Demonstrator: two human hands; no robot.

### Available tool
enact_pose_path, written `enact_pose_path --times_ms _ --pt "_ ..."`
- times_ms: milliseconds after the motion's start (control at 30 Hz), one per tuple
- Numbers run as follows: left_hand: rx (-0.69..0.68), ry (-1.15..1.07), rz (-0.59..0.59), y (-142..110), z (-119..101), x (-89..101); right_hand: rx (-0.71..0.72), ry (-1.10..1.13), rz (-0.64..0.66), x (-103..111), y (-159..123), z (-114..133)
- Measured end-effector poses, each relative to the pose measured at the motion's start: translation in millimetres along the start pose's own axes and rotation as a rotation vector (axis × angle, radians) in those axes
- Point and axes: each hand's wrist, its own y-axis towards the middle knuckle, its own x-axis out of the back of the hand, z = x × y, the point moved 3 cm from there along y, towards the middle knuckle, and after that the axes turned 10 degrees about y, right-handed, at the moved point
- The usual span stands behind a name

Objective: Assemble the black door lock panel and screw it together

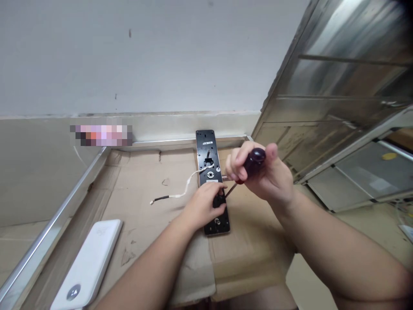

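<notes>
A long black lock panel (208, 157) lies flat on cardboard (145, 189), its length running away from me. A thin white wire (185, 189) with a dark plug end trails from its middle to the left. My left hand (204, 204) rests on the panel's lower half, fingers curled and pinching a small black part there. My right hand (261, 176) is closed round the dark red handle of a screwdriver (254, 161). Its metal shaft slants down-left, with the tip at the panel beside my left fingers.
A white flat cover (88, 265) with a round silver badge lies at the near left on the cardboard. A metal rail (61, 215) borders the left and back edges. Shiny metal shelving (338, 107) rises on the right. A grey wall stands behind.
</notes>
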Motion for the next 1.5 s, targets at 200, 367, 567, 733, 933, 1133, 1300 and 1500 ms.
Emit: enact_pose_path --times_ms 200,367,567,733,933,1133,1300,1500 --pt "-0.008 -0.003 -0.003 -0.5 -0.5 0.3 -0.045 0.079 -0.050 2.8 4.3 9.1" --pt "-0.014 0.010 0.005 -0.6 0.4 -1.2 0.039 0.105 -0.138 11.4 9.2 27.2" --pt "-0.036 0.028 -0.001 -0.9 -1.1 0.4 -0.014 0.088 -0.173 15.0 9.3 21.0" --pt "-0.062 0.038 -0.017 -1.3 -1.4 0.5 -0.081 0.117 -0.081 9.6 7.6 7.1" --pt "-0.073 0.072 -0.027 -1.1 -2.5 0.1 -0.077 0.094 -0.062 9.0 6.3 5.7" --pt "-0.067 0.062 -0.043 -1.1 -2.0 -0.8 -0.060 0.125 -0.006 9.1 6.3 10.1" --pt "-0.052 0.069 -0.036 -0.9 -0.7 -1.5 -0.042 0.139 0.038 7.2 5.1 8.3" --pt "-0.034 0.076 -0.004 -1.3 -0.7 -0.4 0.094 0.106 0.121 1.1 0.1 5.2"
